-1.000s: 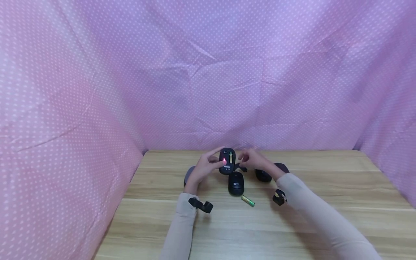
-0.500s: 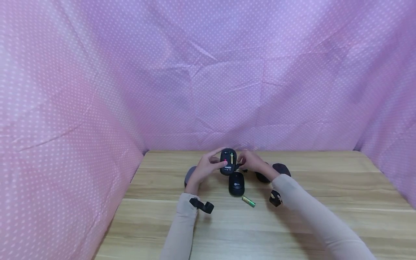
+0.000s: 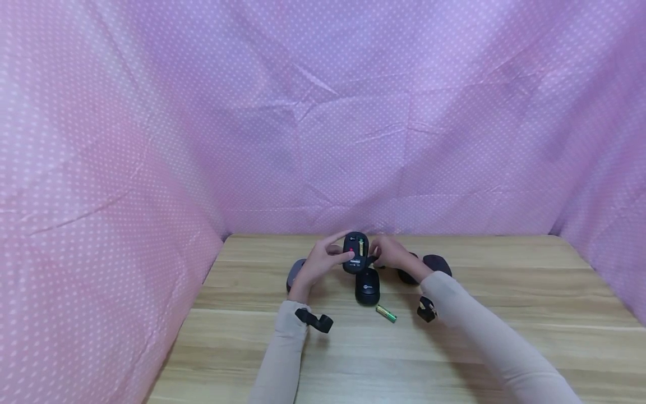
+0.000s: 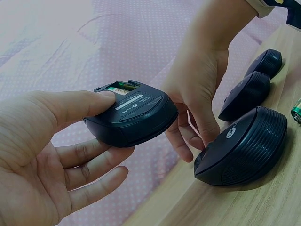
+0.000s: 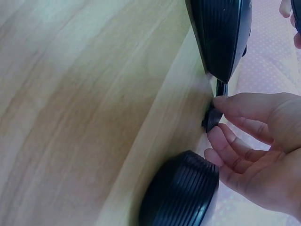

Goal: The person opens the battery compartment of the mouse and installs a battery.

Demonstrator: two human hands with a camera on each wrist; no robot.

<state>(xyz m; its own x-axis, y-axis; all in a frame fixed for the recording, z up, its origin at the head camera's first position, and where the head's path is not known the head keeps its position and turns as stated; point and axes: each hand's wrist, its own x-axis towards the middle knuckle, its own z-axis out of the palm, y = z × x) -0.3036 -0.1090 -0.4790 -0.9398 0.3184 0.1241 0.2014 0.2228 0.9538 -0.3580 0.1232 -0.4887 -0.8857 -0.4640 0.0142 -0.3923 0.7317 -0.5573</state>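
My left hand grips a black computer mouse above the table, its underside facing up. Its battery compartment is uncovered, with a battery inside and a red light glowing beside it. Just to the right, low over the table, my right hand pinches a thin black battery cover between thumb and fingertips; part of the piece is hidden by the fingers. A second black mouse stands upright right below the held one. In front of it lies a loose green and gold battery.
A grey mouse sits partly behind the left wrist. Two more dark mice, one black and one brownish, stand by the right forearm. Pink dotted cloth hangs along the wooden table's back edge.
My right hand has shifted slightly left and down, its fingers drawing together on the battery cover. The held mouse has drifted a little right and down with my left hand.
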